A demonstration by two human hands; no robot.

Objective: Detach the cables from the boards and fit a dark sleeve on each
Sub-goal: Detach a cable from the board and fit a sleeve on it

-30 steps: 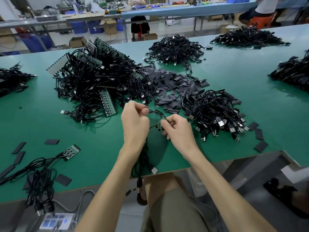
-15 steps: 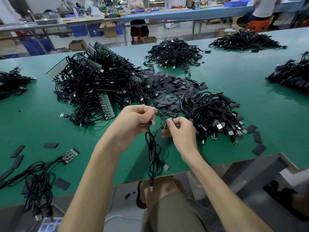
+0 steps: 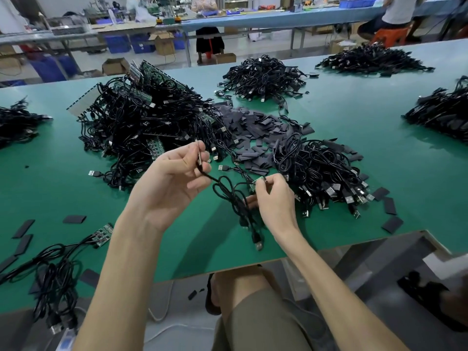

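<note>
Cable [image 3: 236,204] hangs looped, black, seemingly ending in small green board [image 3: 254,186].

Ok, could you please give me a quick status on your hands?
Left hand pinches thin black cable near its end. Right hand pinches small green circuit board. Cable hangs looped between them. Nothing in the way.

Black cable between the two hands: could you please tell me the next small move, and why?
Probably the right hand, pinching a small green circuit board, should drop it and fetch one from the pile of flat dark sleeves: the left hand pinches the thin black cable by an end that looks bare.
</note>
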